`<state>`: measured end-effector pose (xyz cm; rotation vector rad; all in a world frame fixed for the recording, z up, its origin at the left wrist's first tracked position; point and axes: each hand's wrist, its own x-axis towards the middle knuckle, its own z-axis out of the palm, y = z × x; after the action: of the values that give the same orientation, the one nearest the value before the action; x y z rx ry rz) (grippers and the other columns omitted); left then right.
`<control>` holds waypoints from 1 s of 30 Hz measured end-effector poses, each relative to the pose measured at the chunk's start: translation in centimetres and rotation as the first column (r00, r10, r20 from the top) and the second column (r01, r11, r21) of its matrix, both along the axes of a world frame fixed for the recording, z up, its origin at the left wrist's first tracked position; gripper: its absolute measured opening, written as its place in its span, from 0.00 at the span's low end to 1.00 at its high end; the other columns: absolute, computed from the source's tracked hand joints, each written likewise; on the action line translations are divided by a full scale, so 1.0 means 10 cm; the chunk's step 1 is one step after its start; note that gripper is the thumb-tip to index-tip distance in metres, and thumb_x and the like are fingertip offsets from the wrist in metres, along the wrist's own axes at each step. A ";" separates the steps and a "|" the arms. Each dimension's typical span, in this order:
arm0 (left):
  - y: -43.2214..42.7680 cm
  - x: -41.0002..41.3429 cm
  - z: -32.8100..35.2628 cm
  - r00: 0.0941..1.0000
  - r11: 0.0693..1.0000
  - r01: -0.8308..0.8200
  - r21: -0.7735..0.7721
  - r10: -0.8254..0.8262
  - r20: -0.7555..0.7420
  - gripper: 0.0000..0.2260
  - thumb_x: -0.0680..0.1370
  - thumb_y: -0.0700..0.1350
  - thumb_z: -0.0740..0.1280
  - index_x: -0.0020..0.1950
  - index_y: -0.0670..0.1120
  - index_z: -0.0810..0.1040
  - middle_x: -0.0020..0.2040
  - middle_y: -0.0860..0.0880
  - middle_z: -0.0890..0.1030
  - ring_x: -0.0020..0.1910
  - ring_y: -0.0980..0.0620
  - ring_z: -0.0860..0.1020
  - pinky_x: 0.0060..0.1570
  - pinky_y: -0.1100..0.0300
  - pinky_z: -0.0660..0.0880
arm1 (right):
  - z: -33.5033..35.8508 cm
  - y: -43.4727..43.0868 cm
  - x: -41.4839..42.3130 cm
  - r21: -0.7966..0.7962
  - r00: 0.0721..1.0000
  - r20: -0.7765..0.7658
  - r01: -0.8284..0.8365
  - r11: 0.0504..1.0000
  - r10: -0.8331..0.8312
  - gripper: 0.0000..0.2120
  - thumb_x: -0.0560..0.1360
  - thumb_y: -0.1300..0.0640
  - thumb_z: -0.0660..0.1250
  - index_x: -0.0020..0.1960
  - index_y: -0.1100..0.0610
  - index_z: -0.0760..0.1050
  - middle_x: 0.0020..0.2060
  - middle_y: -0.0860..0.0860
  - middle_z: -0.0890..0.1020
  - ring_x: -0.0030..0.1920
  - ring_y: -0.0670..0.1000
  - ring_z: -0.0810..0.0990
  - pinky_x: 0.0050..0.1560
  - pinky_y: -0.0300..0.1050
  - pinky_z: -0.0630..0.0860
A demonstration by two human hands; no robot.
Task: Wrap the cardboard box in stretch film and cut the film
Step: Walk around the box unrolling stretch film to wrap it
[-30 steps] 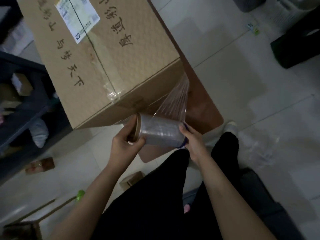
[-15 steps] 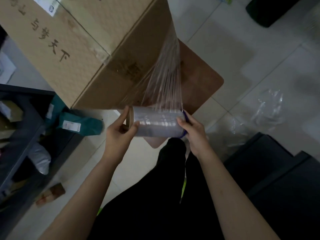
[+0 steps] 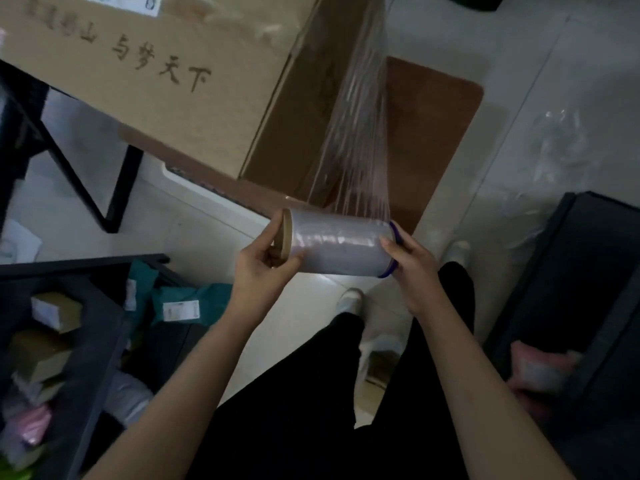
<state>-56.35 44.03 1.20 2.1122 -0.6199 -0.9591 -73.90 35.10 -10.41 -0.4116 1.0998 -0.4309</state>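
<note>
Cardboard box (image 3: 166, 98) trailing film (image 3: 356, 143); left hand (image 3: 263, 268), right hand (image 3: 412, 268) grip clamped on roll (image 3: 339, 244) ends; bin (image 3: 79, 266) holds parcels (image 3: 57, 311).

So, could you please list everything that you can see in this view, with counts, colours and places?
cardboard box: one, brown, upper left, on the table
table: one, brown top, under the box
stretch film roll: one, clear on a tan core, centre
film sheet: one, clear, stretched from the roll up to the box
teal parcels: a few, lower left, by the dark rack
small boxes: several, tan, in the dark rack
loose plastic: one heap, clear, on the floor at right
shoes: two, white, on the pale floor
left hand: fingers grip the roll's tan end
right hand: fingers grip the roll's other end
</note>
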 end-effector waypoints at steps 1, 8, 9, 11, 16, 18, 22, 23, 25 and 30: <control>0.07 0.10 0.02 1.000 1.000 0.012 -0.007 -0.012 -0.009 0.26 0.74 0.34 0.69 0.70 0.46 0.68 0.24 0.60 0.69 0.24 0.63 0.66 0.30 0.75 0.65 | 0.03 0.13 0.09 0.003 1.000 0.013 0.024 1.000 -0.024 0.22 0.74 0.63 0.68 0.67 0.56 0.72 0.52 0.46 0.82 0.50 0.44 0.82 0.50 0.39 0.77; 0.38 0.56 0.24 0.998 0.998 0.051 -0.021 -0.051 -0.023 0.25 0.74 0.37 0.69 0.70 0.48 0.69 0.52 0.39 0.82 0.45 0.55 0.78 0.56 0.60 0.76 | 0.14 0.65 0.60 0.012 0.987 0.062 0.149 0.989 -0.150 0.18 0.74 0.65 0.67 0.62 0.53 0.75 0.48 0.46 0.84 0.48 0.44 0.82 0.48 0.37 0.78; 0.41 0.61 0.26 0.997 0.997 0.073 -0.015 -0.073 0.003 0.25 0.74 0.38 0.70 0.70 0.49 0.69 0.58 0.37 0.80 0.53 0.52 0.79 0.61 0.54 0.74 | 0.15 0.70 0.65 0.026 0.985 0.061 0.161 0.987 -0.162 0.18 0.74 0.64 0.67 0.62 0.54 0.75 0.49 0.48 0.83 0.49 0.45 0.81 0.49 0.38 0.79; 0.48 0.72 0.26 0.993 0.993 0.118 0.003 -0.118 0.027 0.25 0.74 0.38 0.70 0.70 0.49 0.70 0.63 0.32 0.73 0.63 0.43 0.74 0.64 0.46 0.67 | 0.15 0.79 0.75 0.052 0.979 0.046 0.198 0.979 -0.201 0.20 0.73 0.63 0.68 0.64 0.57 0.74 0.53 0.51 0.82 0.50 0.46 0.81 0.51 0.38 0.78; 0.61 1.09 0.17 0.979 0.980 0.201 0.000 -0.201 -0.031 0.25 0.75 0.33 0.67 0.70 0.45 0.67 0.29 0.60 0.77 0.28 0.66 0.72 0.35 0.77 0.67 | 0.15 1.05 0.99 0.073 0.960 0.018 0.279 0.958 -0.280 0.20 0.74 0.63 0.67 0.65 0.56 0.73 0.53 0.49 0.82 0.50 0.44 0.81 0.56 0.40 0.77; 0.63 1.25 0.15 0.969 0.969 0.245 0.007 -0.245 -0.042 0.26 0.74 0.32 0.67 0.69 0.48 0.67 0.25 0.62 0.73 0.27 0.65 0.69 0.34 0.75 0.68 | 0.15 1.15 1.12 0.056 0.953 0.005 0.302 0.952 -0.302 0.17 0.74 0.62 0.67 0.62 0.53 0.75 0.51 0.47 0.83 0.50 0.44 0.82 0.53 0.39 0.78; 0.62 1.64 0.21 0.929 0.929 0.369 0.019 -0.369 -0.014 0.27 0.73 0.33 0.69 0.67 0.54 0.69 0.49 0.48 0.82 0.32 0.64 0.72 0.39 0.72 0.72 | 0.10 1.38 1.48 0.051 0.915 0.006 0.402 0.914 -0.403 0.19 0.74 0.62 0.67 0.65 0.60 0.74 0.55 0.52 0.82 0.53 0.47 0.82 0.52 0.40 0.78; 0.62 1.74 0.22 0.911 0.911 0.412 0.024 -0.413 0.004 0.27 0.73 0.34 0.70 0.67 0.55 0.69 0.58 0.40 0.80 0.34 0.64 0.73 0.40 0.71 0.72 | 0.11 1.43 1.59 0.055 0.901 0.023 0.431 0.901 -0.432 0.19 0.74 0.61 0.67 0.65 0.60 0.74 0.54 0.52 0.82 0.52 0.47 0.82 0.51 0.39 0.78; 0.62 1.91 0.25 0.878 0.878 0.478 0.036 -0.479 0.021 0.27 0.73 0.34 0.70 0.67 0.55 0.69 0.65 0.32 0.73 0.34 0.65 0.73 0.40 0.72 0.71 | 0.16 1.55 1.79 0.070 0.879 0.039 0.472 0.879 -0.475 0.25 0.70 0.57 0.71 0.65 0.61 0.74 0.55 0.53 0.82 0.53 0.48 0.81 0.51 0.40 0.78; 0.63 2.13 0.32 0.863 0.862 0.505 0.047 -0.505 -0.012 0.27 0.73 0.34 0.70 0.68 0.52 0.68 0.65 0.29 0.69 0.33 0.68 0.73 0.38 0.74 0.70 | 0.10 1.79 2.12 0.162 0.829 0.025 0.549 0.820 -0.559 0.24 0.72 0.59 0.69 0.67 0.61 0.72 0.59 0.55 0.80 0.57 0.52 0.80 0.50 0.40 0.79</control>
<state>-35.01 50.32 4.41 2.0266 -1.2039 -1.2630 -52.73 52.95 -9.41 0.0729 1.1654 -0.8676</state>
